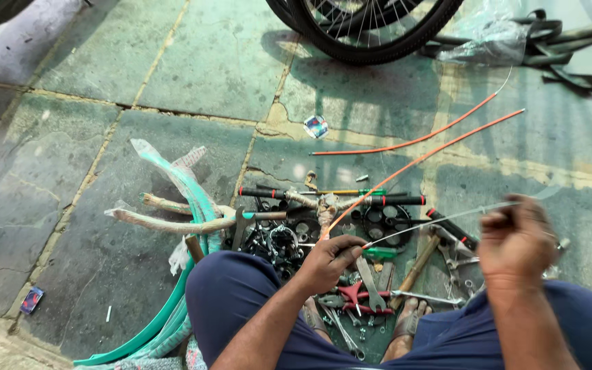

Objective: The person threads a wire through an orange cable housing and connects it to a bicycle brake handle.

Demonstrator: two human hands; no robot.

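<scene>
Steel cable [440, 218] near-level, held between left hand [330, 260], right hand [515, 240].

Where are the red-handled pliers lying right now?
In the head view, the red-handled pliers lie low and centre on the tool pile, just under the left hand, between the knees.

Directly ahead of the hands the floor [70, 171] is crowded by a heap of tools and sprockets [323, 233]; passage there is blocked low down; between the hands a thin wire [440, 218] is stretched, barring a straight reach forward; beyond it two orange cable housings [419, 147] lie across; left of the left hand [329, 262] green frame parts [186, 199] obstruct; farther left, open paving is left free; far ahead a bicycle wheel [371, 34] stands.
</scene>
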